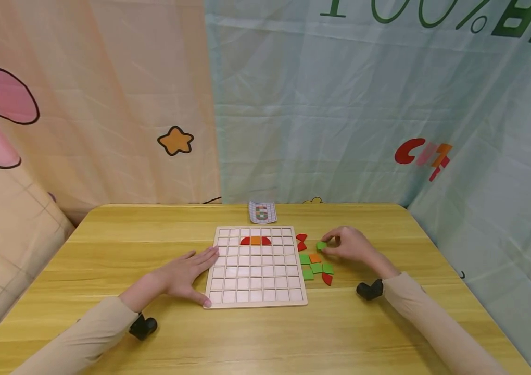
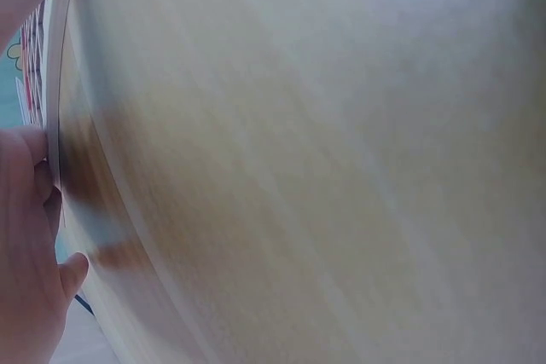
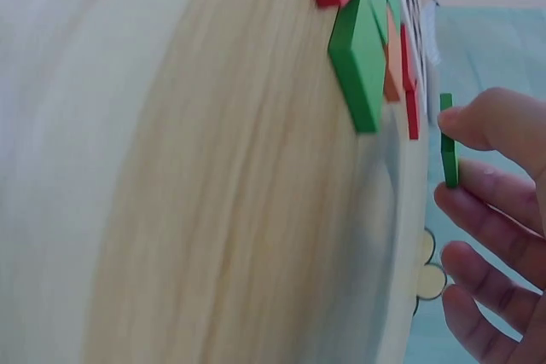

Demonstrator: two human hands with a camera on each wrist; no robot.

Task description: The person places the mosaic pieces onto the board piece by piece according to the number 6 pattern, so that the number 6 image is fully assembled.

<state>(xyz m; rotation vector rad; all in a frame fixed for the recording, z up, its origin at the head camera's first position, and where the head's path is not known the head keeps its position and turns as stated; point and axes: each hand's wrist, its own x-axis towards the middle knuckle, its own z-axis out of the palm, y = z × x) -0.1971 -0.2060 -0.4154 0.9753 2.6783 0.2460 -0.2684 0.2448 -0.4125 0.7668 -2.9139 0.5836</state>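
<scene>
A square wooden grid board (image 1: 256, 271) lies on the table. In one of its upper rows sit two red quarter-round tiles (image 1: 245, 241) with an orange square tile (image 1: 256, 240) between them. My left hand (image 1: 186, 276) rests at the board's left edge, fingers spread, thumb at the near left corner. Right of the board, my right hand (image 1: 352, 245) pinches a green square tile (image 3: 449, 142) between thumb and fingers, held above the table. Loose green tiles (image 1: 316, 267), an orange tile (image 1: 315, 258) and red quarter-round tiles (image 1: 327, 279) lie between that hand and the board.
Behind the board is a small card (image 1: 262, 212) with a coloured grid pattern. The wooden table (image 1: 153, 234) ends at a printed curtain (image 1: 303, 120). A black wrist mount (image 1: 369, 289) sits under the right forearm, and another (image 1: 143, 327) under the left.
</scene>
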